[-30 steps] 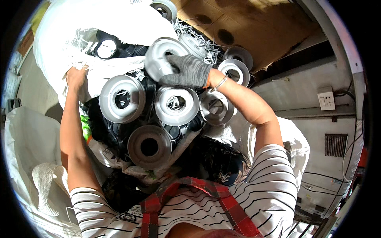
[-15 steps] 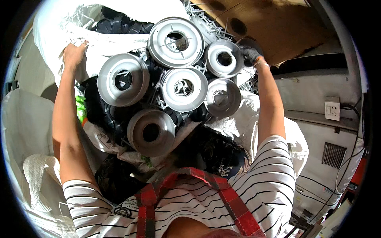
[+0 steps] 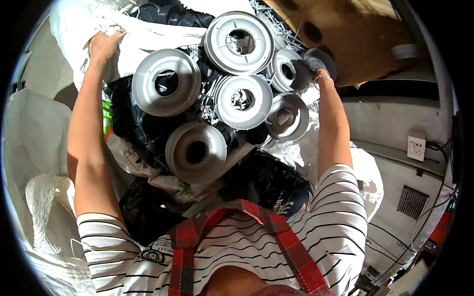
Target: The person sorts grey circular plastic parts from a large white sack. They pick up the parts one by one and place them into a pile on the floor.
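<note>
Several grey plastic spools lie piled on black parts in front of me. My left hand (image 3: pixel 103 45) grips the rim of a white woven sack (image 3: pixel 148 37) at the upper left. Gloved in grey, my right hand (image 3: pixel 312 66) reaches out at the upper right and rests on a small grey spool (image 3: pixel 285 71), with another grey disc (image 3: pixel 323 55) just behind the hand. The largest spool (image 3: pixel 239 42) lies at the top of the pile, and a second wide one (image 3: pixel 166 82) sits near my left forearm.
A brown cardboard sheet (image 3: pixel 345 34) with holes lies at the upper right. White sacks (image 3: pixel 34 148) stand at my left. A wall with a socket (image 3: pixel 415 146) and a vent (image 3: pixel 414 201) is at the right. Black cups (image 3: pixel 168 14) fill the sack's top.
My right hand set the large spool it held onto the top of the pile and moved out to the right, onto the small spool. My left hand stays on the sack rim.
</note>
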Demonstrator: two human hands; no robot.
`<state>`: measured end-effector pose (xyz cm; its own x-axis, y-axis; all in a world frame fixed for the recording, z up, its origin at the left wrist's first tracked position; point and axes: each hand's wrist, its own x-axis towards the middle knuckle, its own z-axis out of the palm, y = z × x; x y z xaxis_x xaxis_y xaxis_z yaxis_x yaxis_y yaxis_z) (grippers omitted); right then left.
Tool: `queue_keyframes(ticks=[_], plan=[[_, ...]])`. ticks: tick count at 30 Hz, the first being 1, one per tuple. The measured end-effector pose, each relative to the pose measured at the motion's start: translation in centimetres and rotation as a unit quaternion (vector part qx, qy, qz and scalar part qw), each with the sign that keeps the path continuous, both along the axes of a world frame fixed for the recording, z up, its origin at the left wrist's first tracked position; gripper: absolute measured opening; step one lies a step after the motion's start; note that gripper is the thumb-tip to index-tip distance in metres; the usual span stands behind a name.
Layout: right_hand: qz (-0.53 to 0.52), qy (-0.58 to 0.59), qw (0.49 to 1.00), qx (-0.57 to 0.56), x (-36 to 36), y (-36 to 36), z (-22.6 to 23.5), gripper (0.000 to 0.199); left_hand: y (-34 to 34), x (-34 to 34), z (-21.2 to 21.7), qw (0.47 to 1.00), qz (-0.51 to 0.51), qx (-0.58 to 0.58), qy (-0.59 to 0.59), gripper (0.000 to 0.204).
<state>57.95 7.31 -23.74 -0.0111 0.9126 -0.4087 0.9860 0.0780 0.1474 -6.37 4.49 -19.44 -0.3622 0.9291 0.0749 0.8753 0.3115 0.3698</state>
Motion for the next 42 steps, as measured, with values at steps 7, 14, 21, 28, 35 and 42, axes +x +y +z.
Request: queue_keyframes(ticks=[7, 14, 21, 28, 35, 42], plan=[[0.025, -0.009, 1.000, 0.014, 0.2, -2.5, 1.2, 0.035, 0.6, -0.4, -1.1, 1.000, -0.007, 0.022, 0.010, 0.077], [0.207, 0.161, 0.965, -0.029, -6.8, -5.1, 5.8, 0.036, -0.3, 0.3, 0.7, 1.000, 0.010, -0.009, 0.011, 0.074], [0.115, 0.319, 0.940, 0.041, -11.4, -8.8, 9.3, 0.053, -4.3, 6.3, 3.1, 0.983, 0.092, 0.002, -0.157, 0.071], [0.262, 0.092, 0.956, -0.091, -11.4, -19.9, 10.7, 0.044, -10.6, 7.7, 3.7, 0.942, 0.138, 0.106, -0.287, 0.076], [0.258, 0.032, 0.966, 0.006, -9.2, -24.0, 6.5, 0.024, -20.6, 16.5, 5.8, 0.888, 0.126, 0.151, -0.415, 0.070], [0.283, 0.002, 0.934, 0.221, -10.3, -22.2, 11.1, 0.026, -33.2, 17.3, -5.9, 0.883, 0.142, 0.026, -0.446, 0.088]])
